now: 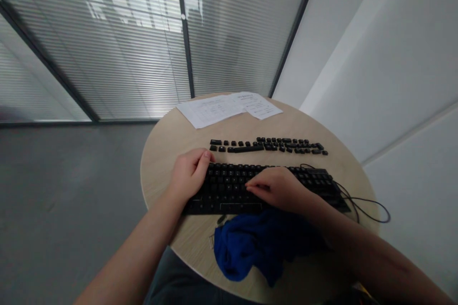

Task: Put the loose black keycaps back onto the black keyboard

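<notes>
A black keyboard (229, 183) lies across the round table, with keys in its upper rows and bare slots along its front rows. My left hand (189, 171) is closed around the keyboard's left end, thumb on top. Over the middle keys, my right hand (277, 186) is pinched, fingertips touching or just above the keys; whatever is between them is hidden. Beyond the keyboard, loose black keycaps lie in uneven rows, including a long space bar (248, 149). A crumpled blue cloth (246, 243) rests in front of the keyboard, partly under my right forearm.
Printed paper sheets (218, 108) lie at the far side of the wooden table (162, 145). A black cable (372, 200) loops over the right edge. Small items (221, 219) sit beside the cloth. Glass with blinds stands behind; a white wall is at right.
</notes>
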Tool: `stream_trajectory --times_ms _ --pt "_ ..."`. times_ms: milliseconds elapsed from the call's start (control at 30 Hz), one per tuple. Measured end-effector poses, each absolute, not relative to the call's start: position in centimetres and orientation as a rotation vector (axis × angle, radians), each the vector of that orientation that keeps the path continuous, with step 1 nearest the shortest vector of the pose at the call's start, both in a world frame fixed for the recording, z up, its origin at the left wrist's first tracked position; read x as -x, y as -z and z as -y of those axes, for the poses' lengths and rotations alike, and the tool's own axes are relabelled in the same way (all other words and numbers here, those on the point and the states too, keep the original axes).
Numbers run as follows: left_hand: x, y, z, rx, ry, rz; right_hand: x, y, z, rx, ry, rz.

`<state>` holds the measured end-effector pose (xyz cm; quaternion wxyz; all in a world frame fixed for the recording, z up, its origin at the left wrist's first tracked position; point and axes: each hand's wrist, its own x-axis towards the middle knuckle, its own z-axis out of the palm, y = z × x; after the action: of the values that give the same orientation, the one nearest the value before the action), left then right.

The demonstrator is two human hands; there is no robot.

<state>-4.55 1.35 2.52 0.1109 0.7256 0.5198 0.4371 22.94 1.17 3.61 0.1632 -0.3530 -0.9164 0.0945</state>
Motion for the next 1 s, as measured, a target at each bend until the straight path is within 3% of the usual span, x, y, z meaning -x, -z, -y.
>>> stream_trajectory --times_ms 300,533,1000 --pt "5.4 -2.6 -1.9 -2.148 -1.33 -1.567 -26.5 -8.0 -10.2 1.474 -0.08 2.424" --pt "5.8 -2.5 -1.8 -2.22 -1.291 -1.532 -26.1 -6.2 -17.5 1.736 -0.234 2.363" --pt "5.9 -2.7 -1.7 -2.223 -1.286 -1.492 -24.6 -3.6 -20.9 1.789 -0.323 2.421"
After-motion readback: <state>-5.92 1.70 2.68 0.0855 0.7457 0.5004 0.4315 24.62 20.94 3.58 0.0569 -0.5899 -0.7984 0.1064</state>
